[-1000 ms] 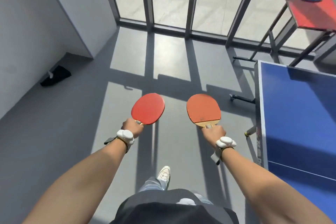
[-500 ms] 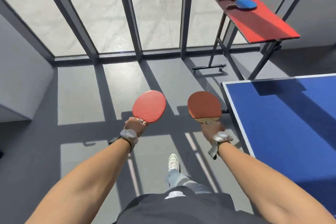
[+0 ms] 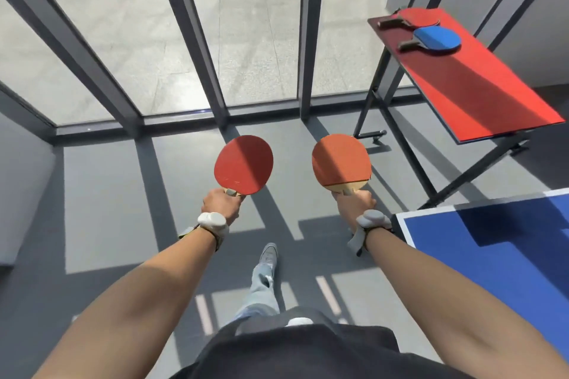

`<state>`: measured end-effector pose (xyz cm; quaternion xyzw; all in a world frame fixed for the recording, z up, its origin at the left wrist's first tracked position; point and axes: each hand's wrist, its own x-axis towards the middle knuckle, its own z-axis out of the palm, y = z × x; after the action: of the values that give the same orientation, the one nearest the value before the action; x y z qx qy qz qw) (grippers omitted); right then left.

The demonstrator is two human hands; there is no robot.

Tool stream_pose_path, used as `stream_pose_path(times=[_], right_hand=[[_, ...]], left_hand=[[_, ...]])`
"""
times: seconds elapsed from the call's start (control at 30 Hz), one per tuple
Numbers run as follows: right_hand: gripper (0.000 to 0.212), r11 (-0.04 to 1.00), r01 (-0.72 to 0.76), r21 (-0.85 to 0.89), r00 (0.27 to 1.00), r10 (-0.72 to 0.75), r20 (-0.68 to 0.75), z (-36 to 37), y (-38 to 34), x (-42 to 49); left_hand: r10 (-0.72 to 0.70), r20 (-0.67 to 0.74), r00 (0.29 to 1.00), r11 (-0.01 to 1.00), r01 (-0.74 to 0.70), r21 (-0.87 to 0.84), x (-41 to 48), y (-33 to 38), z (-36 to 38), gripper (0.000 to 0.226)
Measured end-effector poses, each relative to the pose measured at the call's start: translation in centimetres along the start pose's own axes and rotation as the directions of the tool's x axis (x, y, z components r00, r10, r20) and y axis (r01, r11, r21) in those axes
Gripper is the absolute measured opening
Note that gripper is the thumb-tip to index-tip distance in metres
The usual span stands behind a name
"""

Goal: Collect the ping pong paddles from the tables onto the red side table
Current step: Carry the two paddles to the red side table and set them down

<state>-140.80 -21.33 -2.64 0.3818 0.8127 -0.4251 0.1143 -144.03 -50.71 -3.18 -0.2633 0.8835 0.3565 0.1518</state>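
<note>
My left hand (image 3: 221, 206) grips the handle of a red paddle (image 3: 244, 164), held out in front of me, face up. An orange-red paddle (image 3: 340, 160) with a pale wood base sits in my right hand (image 3: 354, 204), gripped by its handle. Both are over the grey floor. The red side table (image 3: 480, 86) stands ahead to the right. At its far end lie a blue paddle (image 3: 436, 38) and, just beyond that one, a red paddle (image 3: 420, 17).
The corner of a blue ping pong table (image 3: 492, 255) juts in at the right, beside my right wrist. Tall window frames (image 3: 212, 77) close off the floor ahead. The side table's black legs (image 3: 372, 101) reach the floor ahead right. My foot (image 3: 268, 252) is below.
The view has swung toward the red side table, which is now nearer and lower in the frame. Both hands still hold their paddles the same way.
</note>
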Motion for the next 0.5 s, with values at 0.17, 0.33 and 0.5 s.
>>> stream_pose_path(times=[0.17,0.33,0.5], right_hand=[[0.034,0.995,-0.079,0.056,0.989,0.085,-0.121,1.7,-8.1,8.6],[0.028,0.984,-0.119,0.13,0.965,0.146,-0.219,-0.5,-14.3,17.2],[0.024,0.97,-0.099,0.22,0.95,0.158,-0.27,-2.4,-17.3,23.5]], left_hand=[[0.08,0.068,0.994,0.997,-0.081,0.016,12.2,8.6,0.5,0.049],[0.24,0.16,0.958,0.948,-0.267,0.175,22.3,21.5,1.6,0.042],[0.311,0.217,0.925,0.927,-0.346,0.145,26.9,29.9,5.3,0.042]])
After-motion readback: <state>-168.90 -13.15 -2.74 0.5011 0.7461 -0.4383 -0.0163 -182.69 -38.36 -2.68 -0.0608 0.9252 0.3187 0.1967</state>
